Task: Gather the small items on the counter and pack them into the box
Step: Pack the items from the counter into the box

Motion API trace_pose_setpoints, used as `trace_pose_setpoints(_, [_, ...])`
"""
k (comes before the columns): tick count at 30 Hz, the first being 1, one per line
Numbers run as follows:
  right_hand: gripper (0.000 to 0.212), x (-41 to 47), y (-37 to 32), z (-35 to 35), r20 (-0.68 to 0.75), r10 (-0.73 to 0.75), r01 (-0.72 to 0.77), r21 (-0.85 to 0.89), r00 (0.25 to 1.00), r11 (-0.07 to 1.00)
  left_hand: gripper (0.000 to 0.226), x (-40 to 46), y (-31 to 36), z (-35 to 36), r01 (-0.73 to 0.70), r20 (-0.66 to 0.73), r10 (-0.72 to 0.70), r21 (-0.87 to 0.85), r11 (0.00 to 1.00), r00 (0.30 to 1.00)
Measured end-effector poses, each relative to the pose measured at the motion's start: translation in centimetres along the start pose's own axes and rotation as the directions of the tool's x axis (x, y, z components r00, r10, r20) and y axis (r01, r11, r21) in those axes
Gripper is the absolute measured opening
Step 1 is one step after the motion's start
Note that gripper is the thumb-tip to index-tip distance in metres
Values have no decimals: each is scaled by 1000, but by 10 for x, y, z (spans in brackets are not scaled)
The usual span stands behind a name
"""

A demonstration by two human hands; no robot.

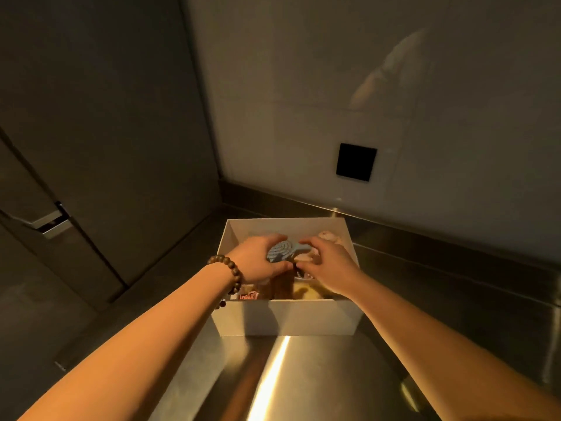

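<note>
A white open box [285, 319] stands on the steel counter [303, 375]. Both my hands reach into it from the near side. My left hand [258, 259], with a wooden bead bracelet on the wrist, grips a blue-grey ridged item [280, 251] above the box's contents. My right hand [326, 264] touches the same item's right end with curled fingers. Below the hands, several small items lie inside: a brown one [280, 288], a yellowish one [306, 293], a pink one [249, 296] and a pale one [329, 237] at the far right corner.
A grey wall with a black square plate [355, 161] rises behind the counter. A dark cabinet door with a metal handle [51, 224] stands to the left. A raised steel ledge [425, 238] runs along the counter's back.
</note>
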State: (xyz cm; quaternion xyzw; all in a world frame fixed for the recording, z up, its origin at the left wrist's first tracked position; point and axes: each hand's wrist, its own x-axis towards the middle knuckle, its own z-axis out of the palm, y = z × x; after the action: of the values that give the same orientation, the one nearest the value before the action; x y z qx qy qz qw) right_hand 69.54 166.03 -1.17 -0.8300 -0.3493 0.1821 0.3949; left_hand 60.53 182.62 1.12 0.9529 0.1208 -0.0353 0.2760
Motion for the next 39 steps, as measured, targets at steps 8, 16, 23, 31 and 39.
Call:
trace_pose_setpoints(8, [41, -96, 81, -102, -393, 82, -99, -25, 916, 995, 57, 28, 141, 89, -277, -259, 285, 71, 958, 923])
trace_pose_setpoints(16, [37, -211, 228, -187, -514, 339, -394, 1, 788, 919, 69, 37, 242, 253, -272, 73, 266, 96, 958, 961])
trace_pose_setpoints(23, [39, -249, 312, -225, -486, 396, -493, -85, 779, 866, 67, 56, 257, 333, -178, 135, 148, 243, 953, 980])
trace_pose_setpoints(31, [34, -207, 369, -274, -439, 286, -452, -341, 852, 824, 25, 86, 265, 348, -197, 4, 199, 154, 968, 980])
trace_pose_setpoints(39, [41, -187, 419, -282, -370, 244, -443, -747, 896, 496, 26, 97, 269, 333, -246, -20, 246, 13, 969, 969])
